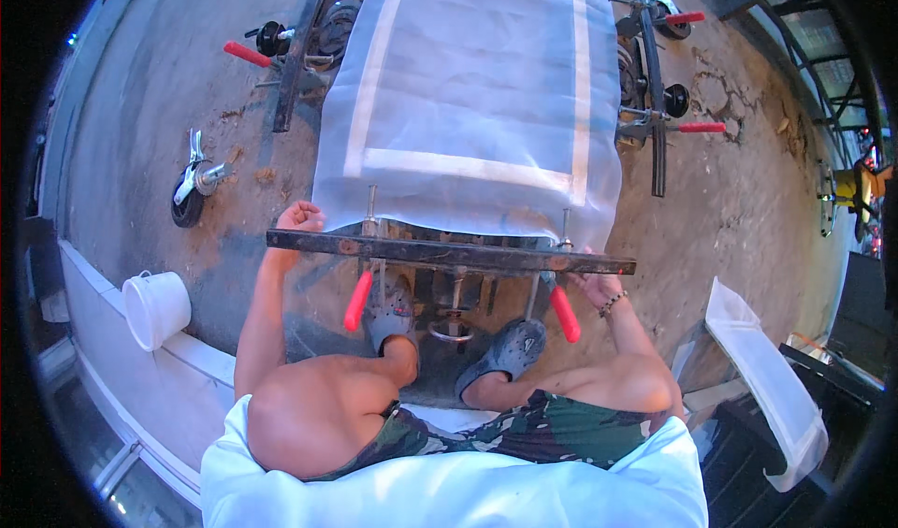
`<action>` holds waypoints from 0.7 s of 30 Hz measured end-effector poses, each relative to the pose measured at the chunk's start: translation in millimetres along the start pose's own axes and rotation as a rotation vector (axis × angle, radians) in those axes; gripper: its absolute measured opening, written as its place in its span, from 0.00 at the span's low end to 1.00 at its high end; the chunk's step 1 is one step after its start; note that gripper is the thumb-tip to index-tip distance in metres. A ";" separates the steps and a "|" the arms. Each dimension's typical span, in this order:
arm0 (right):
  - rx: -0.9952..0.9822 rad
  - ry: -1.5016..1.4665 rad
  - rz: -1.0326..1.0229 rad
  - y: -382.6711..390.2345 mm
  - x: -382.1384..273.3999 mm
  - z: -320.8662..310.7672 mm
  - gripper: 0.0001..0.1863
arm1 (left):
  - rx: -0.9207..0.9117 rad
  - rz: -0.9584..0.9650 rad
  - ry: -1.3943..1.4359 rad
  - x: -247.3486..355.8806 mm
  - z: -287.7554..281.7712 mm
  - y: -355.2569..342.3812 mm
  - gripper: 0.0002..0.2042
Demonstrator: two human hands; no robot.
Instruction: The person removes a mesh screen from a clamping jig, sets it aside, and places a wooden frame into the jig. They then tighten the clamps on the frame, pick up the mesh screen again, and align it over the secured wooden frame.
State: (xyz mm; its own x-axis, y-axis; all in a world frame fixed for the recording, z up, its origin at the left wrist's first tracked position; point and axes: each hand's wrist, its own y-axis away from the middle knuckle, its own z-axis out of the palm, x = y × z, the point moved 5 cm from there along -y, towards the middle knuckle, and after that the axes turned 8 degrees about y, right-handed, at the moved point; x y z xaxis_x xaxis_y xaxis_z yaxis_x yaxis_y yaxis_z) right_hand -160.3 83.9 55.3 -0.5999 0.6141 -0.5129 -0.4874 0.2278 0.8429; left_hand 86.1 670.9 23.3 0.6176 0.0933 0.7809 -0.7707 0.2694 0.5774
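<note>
A translucent white mesh sheet (468, 107) with a white tape border lies stretched over a low frame ahead of me. Across its near edge runs a dark metal bar (412, 249), held by two screw clamps with red handles, the left handle (358, 301) and the right handle (564, 314). Just above the bar's left end, my left hand (299, 219) is closed, its fingertips pinching the sheet's near left corner. My right hand (599, 288) is closed at the near right corner; the bar hides part of its fingers. Between my feet is a round metal handwheel (451, 332).
Dark side bars, the left one (301, 56) and the right one (652, 98), carry more red-handled clamps. A loose caster wheel (192, 187) lies on the floor at left. A white bucket (156, 310) stands near the wall. Another mesh piece (772, 378) lies at right.
</note>
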 end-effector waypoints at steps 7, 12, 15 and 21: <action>0.068 0.131 -0.233 -40.5 5.6 -62.3 0.12 | -0.035 0.020 -0.054 -6.6 -10.2 1.2 0.13; 0.076 0.266 -0.135 -16.9 0.8 -87.4 0.23 | 0.175 0.133 -0.244 22.3 -21.3 24.2 0.10; 0.294 0.463 -0.209 9.4 -51.7 -80.6 0.27 | 0.334 0.175 -0.279 37.8 -63.6 43.9 0.09; 0.363 0.791 -0.265 55.6 -140.6 -115.9 0.25 | 0.175 0.103 0.099 90.0 -0.9 84.5 0.15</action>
State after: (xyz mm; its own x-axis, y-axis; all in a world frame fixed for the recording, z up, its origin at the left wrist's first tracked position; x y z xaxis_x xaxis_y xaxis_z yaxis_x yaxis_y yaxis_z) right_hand -176.6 -77.3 155.4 -0.8225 -0.1596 -0.5458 -0.5217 0.5940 0.6124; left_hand 76.8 702.9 142.2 0.5403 0.2074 0.8155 -0.8404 0.0839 0.5355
